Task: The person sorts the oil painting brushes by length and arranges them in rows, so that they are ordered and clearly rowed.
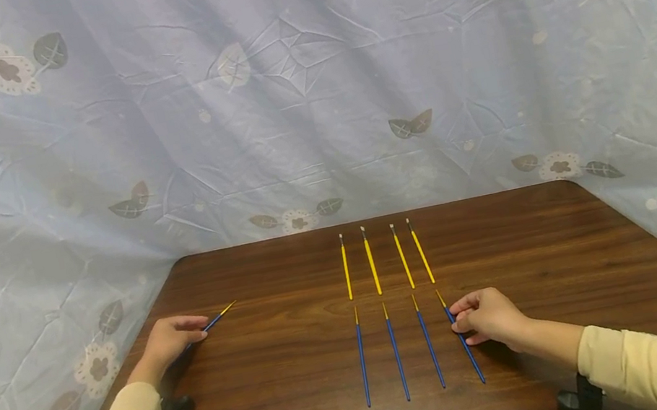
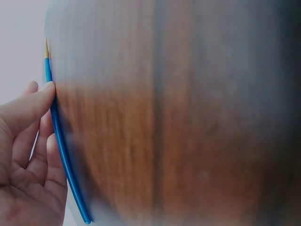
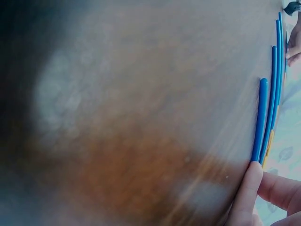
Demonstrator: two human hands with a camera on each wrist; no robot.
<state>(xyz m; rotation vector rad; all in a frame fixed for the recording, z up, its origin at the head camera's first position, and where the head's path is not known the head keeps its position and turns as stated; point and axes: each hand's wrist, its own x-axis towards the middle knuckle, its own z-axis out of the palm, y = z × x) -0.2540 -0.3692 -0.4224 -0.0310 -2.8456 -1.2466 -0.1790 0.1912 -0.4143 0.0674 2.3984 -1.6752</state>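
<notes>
At the table's left side, my left hand (image 1: pixel 168 343) pinches a blue paintbrush (image 1: pixel 213 322) with a yellow tip end. In the left wrist view this paintbrush (image 2: pixel 61 136) lies between thumb and fingers, its tip pointing up. My right hand (image 1: pixel 492 317) is at the rightmost blue paintbrush (image 1: pixel 470 356) of a row, thumb and fingers pinching its upper handle. The right wrist view shows that brush's handle (image 3: pixel 260 122) beyond the fingertips. Other blue paintbrushes (image 1: pixel 397 358) lie to its left, spaced apart, tips pointing away from me.
Several yellow paintbrushes (image 1: pixel 372 267) with pale bristles lie in a row behind the blue ones, bristles toward the far edge. The brown wooden table (image 1: pixel 295 387) is bordered by a pale floral curtain (image 1: pixel 296 93) at the back and sides.
</notes>
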